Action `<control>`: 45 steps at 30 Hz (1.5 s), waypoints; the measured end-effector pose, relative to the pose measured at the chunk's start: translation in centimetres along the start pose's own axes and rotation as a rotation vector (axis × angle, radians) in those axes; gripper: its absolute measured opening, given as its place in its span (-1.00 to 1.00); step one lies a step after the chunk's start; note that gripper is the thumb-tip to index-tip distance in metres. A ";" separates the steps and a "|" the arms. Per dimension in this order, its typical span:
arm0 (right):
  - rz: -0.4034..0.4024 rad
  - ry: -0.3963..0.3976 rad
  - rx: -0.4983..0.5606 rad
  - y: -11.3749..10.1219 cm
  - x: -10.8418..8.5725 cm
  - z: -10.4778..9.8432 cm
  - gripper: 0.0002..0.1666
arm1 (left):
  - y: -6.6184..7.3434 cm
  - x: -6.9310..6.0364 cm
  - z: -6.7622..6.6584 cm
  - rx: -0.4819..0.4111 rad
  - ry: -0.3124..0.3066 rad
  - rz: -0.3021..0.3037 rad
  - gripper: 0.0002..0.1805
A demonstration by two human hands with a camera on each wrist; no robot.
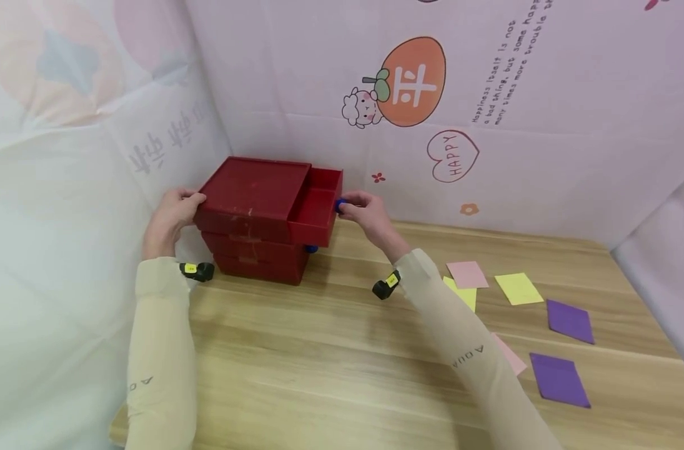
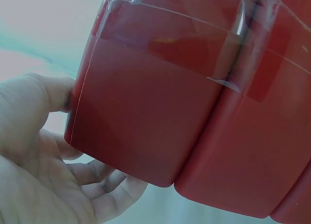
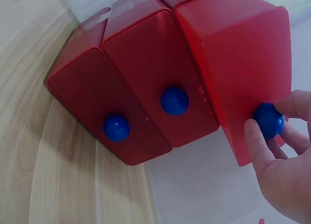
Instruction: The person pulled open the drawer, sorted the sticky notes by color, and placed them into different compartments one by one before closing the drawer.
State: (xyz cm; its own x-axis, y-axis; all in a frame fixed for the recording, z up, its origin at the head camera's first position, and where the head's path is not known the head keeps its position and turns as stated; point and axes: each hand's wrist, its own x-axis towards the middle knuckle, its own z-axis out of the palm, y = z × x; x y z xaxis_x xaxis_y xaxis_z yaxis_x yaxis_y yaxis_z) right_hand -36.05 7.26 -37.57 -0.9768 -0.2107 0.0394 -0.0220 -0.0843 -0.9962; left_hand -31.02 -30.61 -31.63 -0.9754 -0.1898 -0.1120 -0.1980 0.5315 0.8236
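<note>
A red drawer cabinet (image 1: 252,187) of three stacked units stands in the far left corner of the table. Its top drawer (image 1: 318,209) is pulled partway out to the right; the part I can see inside is bare. My right hand (image 1: 370,215) pinches the round blue knob (image 3: 268,120) of that drawer between thumb and fingers. In the right wrist view, the middle drawer (image 3: 155,63) and bottom drawer (image 3: 92,97) are closed, each with a blue knob. My left hand (image 1: 173,215) holds the cabinet's rear end, its thumb at the top edge and its fingers curled around the back.
Pink, yellow and purple paper squares lie on the right of the wooden table (image 1: 319,350), including a yellow one (image 1: 518,289) and a purple one (image 1: 560,379). My right forearm partly covers some. Printed cloth (image 1: 308,81) hangs behind and left of the cabinet.
</note>
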 end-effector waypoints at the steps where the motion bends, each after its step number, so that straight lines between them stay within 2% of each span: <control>1: 0.001 0.000 0.003 0.0 -0.1 -0.1 -0.68 | 0.0 0.0 0.0 0.002 0.000 0.000 -0.35; 14: -0.021 0.017 0.002 0.1 -1.4 -1.7 -0.63 | -0.3 0.0 -0.3 0.015 0.009 0.004 -0.34; 24: -0.024 0.020 -0.012 -0.2 -2.1 -3.8 -0.59 | 0.3 0.2 -0.4 0.026 0.004 0.017 -0.34; 33: 0.009 0.011 -0.014 0.0 -3.0 -5.8 -0.60 | 0.0 -0.1 -0.3 0.016 -0.016 0.005 -0.35; 38: 0.026 0.000 -0.008 0.3 -3.3 -6.2 -0.61 | -0.2 -0.1 -0.3 0.029 -0.026 0.011 -0.34; 41: 0.019 0.003 0.021 0.5 -3.2 -6.3 -0.61 | -0.2 -0.1 -0.3 0.023 -0.029 0.010 -0.34; 45: 0.010 0.000 0.008 0.6 -3.2 -6.5 -0.57 | -0.1 0.0 -0.3 0.016 -0.030 0.006 -0.33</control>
State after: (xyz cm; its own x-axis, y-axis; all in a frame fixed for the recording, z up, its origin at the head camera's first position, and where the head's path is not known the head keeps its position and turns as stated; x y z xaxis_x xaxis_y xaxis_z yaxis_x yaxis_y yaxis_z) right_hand -34.31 14.21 -38.84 -0.9769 -0.2114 0.0299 -0.0110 -0.0902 -0.9959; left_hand -30.99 -30.90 -31.53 -0.9790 -0.1618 -0.1240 -0.1935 0.5456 0.8154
